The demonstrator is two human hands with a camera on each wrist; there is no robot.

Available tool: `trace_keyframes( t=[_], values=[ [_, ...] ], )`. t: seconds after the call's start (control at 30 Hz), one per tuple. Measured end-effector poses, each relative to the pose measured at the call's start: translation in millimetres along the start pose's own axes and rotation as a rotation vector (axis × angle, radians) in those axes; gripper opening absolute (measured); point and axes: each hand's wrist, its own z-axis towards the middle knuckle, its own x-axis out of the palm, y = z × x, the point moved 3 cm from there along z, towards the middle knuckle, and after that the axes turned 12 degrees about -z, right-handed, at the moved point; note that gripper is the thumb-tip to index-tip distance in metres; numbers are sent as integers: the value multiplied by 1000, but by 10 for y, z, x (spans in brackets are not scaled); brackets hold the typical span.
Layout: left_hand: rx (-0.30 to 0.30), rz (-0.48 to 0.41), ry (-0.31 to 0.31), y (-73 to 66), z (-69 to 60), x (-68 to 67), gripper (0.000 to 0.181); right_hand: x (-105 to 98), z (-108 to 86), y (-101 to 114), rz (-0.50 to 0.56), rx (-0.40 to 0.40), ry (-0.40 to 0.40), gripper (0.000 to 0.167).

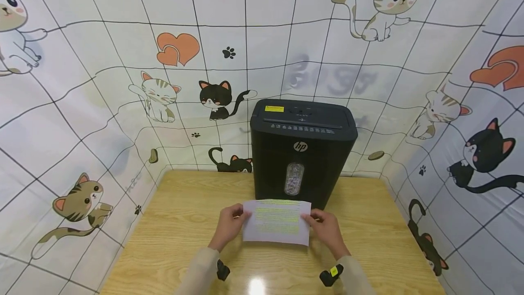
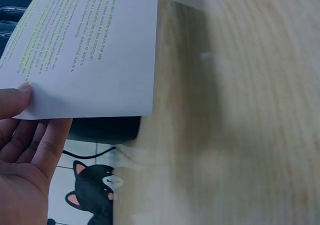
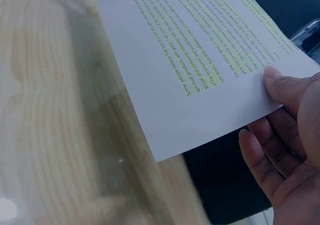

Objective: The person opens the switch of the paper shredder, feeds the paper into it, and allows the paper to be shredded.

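Between my two hands is a sheet of white paper (image 1: 276,233) printed with text lines highlighted in yellow-green. My left hand (image 1: 230,223) pinches its left edge, thumb on top and fingers beneath, as the left wrist view shows. At the opposite edge my right hand (image 1: 325,229) pinches the paper the same way. The sheet is held above the table, a little in front of a black HP paper shredder (image 1: 270,163). A window on the shredder's front (image 1: 294,179) shows shredded bits inside. The sheet's top edge overlaps the shredder's lower front in the head view.
The shredder stands at the back of a light wooden table (image 1: 184,204), near a white cloth wall (image 1: 221,3) printed with cats and grid lines. Side walls close in left and right. A dark cord (image 2: 90,156) shows beside the shredder in the left wrist view.
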Motion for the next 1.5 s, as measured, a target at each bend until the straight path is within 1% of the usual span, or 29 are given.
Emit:
trace_keyframes(
  t=[0.2, 0.37, 0.6, 0.67, 0.8, 1.0, 1.1, 1.3, 1.5],
  values=[
    [41, -26, -12, -132, 103, -21, 5, -111, 62, 103, -1, -21, -17, 10],
    [75, -41, -22, -247, 185, -39, 4, -190, 132, 174, 12, -21, -11, 13],
    [92, -40, -15, -398, 325, -74, 5, -327, 213, 316, 56, -48, -16, 14],
    [114, -42, -15, -463, 372, -90, 5, -381, 237, 364, 45, -46, -14, 17],
    [135, -28, -21, -605, 459, -122, 5, -486, 291, 444, 21, -46, -10, 23],
    [135, -40, -17, -827, 581, -161, 4, -655, 353, 580, 27, -51, -11, 28],
    [164, -50, -8, -924, 646, -177, 6, -739, 381, 653, 20, -54, -31, 29],
    [255, -45, 3, -1103, 770, -218, 7, -887, 430, 784, 23, -98, -70, 35],
    [300, -44, 29, -1289, 865, -232, 8, -1039, 478, 915, 53, -127, -117, 35]
  ],
)
